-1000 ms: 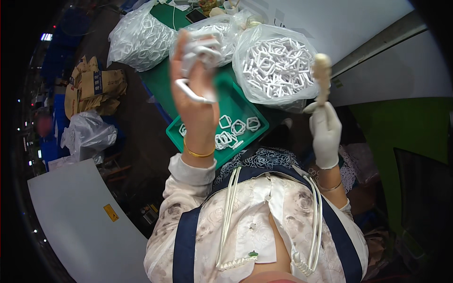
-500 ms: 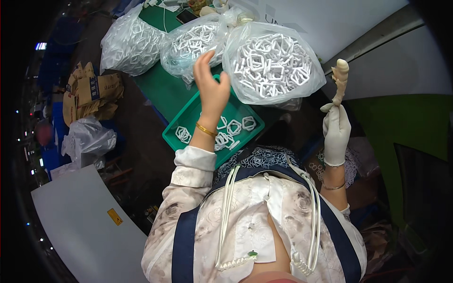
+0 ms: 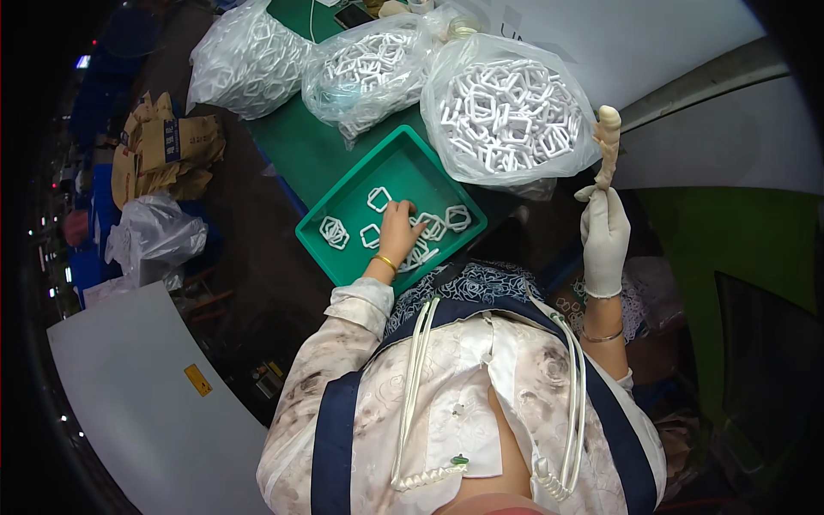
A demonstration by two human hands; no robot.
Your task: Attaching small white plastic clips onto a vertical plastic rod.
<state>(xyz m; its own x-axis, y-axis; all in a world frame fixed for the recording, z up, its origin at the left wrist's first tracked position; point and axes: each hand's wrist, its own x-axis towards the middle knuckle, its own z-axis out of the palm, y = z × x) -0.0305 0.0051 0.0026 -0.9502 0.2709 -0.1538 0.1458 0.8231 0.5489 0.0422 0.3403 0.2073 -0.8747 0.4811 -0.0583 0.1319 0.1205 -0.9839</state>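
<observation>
Bare left hand [image 3: 397, 232] has its fingers spread on white plastic rings [image 3: 433, 227] in the green tray [image 3: 343, 193] at frame centre. They look light, stiff, slippery; pinch one side. Gloved right hand [image 3: 604, 236] clamps a ring stack [image 3: 608, 142].

Three clear bags of white rings [image 3: 508, 112], one green tray [image 3: 343, 228], about seven loose white rings [image 3: 378, 199] inside it, one crumpled brown paper bag [image 3: 163, 154], two hands, one gloved [image 3: 604, 242]

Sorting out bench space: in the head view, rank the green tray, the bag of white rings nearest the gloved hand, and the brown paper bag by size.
1. Green tray and bag of white rings: look alike in size, unranked.
2. Brown paper bag: smallest, though it sits lower, so unsure.
</observation>
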